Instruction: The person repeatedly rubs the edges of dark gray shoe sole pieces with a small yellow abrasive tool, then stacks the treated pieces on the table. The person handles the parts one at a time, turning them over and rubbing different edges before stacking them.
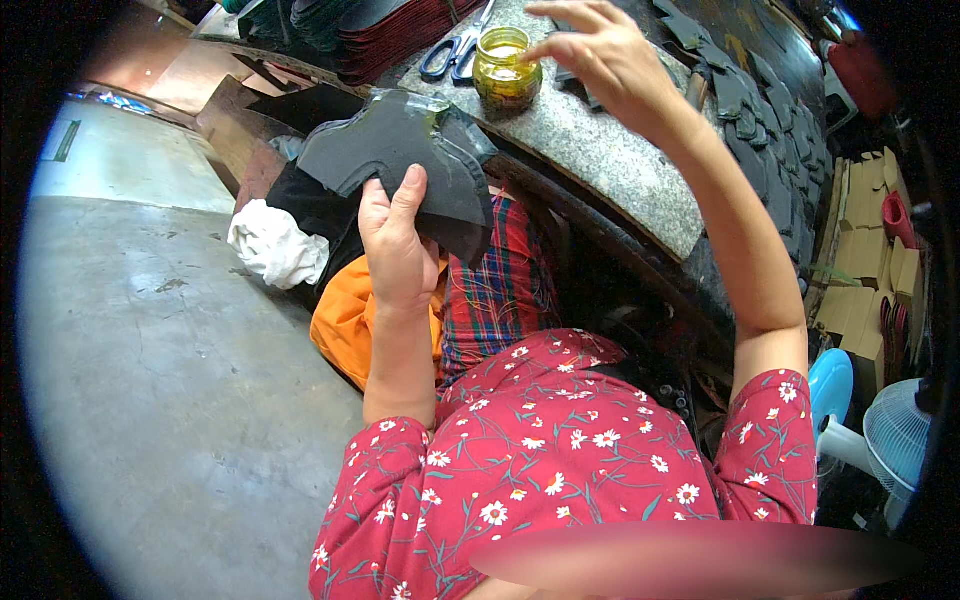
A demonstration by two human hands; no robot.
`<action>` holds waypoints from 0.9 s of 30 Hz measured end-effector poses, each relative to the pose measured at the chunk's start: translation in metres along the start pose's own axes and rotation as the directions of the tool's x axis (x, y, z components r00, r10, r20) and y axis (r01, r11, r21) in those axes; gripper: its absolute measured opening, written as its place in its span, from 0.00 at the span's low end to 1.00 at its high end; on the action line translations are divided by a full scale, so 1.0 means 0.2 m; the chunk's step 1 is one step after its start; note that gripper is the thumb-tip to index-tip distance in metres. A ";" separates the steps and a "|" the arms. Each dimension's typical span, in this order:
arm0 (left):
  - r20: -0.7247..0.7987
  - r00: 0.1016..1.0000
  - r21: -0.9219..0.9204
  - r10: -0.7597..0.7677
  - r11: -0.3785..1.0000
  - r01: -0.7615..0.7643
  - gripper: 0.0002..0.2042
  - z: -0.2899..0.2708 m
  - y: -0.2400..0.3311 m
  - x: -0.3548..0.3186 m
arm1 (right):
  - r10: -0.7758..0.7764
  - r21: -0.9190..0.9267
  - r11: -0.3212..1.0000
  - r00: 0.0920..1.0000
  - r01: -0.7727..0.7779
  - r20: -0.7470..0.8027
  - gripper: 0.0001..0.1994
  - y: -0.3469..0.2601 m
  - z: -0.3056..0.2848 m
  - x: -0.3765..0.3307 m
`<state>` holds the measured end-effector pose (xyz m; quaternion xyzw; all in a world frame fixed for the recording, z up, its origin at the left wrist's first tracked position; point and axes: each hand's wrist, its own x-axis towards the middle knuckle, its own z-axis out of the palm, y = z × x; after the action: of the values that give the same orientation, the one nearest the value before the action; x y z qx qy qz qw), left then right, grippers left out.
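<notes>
My left hand [397,240] is closed on a stack of dark grey, curved shoe-upper pieces [385,135], thumb on top and the other fingers mostly hidden beneath. A shiny, yellowish film shows along the far and right edges of the pieces. On the speckled stone slab [630,175] stands an open glass jar [507,95] with yellow, glue-like stuff in it and smeared on its rim. My right hand [607,70] is raised beside the jar, its fingers apart and holding nothing. One fingertip is at the jar's mouth; whether it touches I cannot tell.
Blue-handled scissors [452,58] lie left of the jar. Many overlapping dark pieces [760,115] cover the bench's right side. Stacked dark red and green sheets [390,35] stand at the far left. A white cloth [275,243], cardboard boxes [865,240] and a fan [895,430] are around me.
</notes>
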<state>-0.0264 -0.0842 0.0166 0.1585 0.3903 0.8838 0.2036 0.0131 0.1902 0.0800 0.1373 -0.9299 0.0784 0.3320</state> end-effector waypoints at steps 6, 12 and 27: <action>0.007 0.998 0.086 -0.056 0.995 0.055 0.23 0.02 -0.03 0.00 | 0.074 -0.373 0.925 0.926 0.075 0.369 0.18 0.07 0.13 0.15; 0.079 0.989 0.127 -0.125 0.985 0.115 0.25 0.05 -0.03 -0.02 | -0.047 -0.358 0.928 0.986 0.102 0.159 0.16 0.03 0.07 0.16; 0.238 0.963 -0.001 -0.125 0.992 0.129 0.18 0.21 -0.08 0.01 | 0.085 0.244 0.959 0.965 -0.147 0.246 0.43 -0.25 -0.18 -0.22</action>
<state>-0.0055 -0.0477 0.0309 0.2359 0.3652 0.8469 0.3061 0.0827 0.1600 0.0824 0.1327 -0.9506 0.2024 0.1944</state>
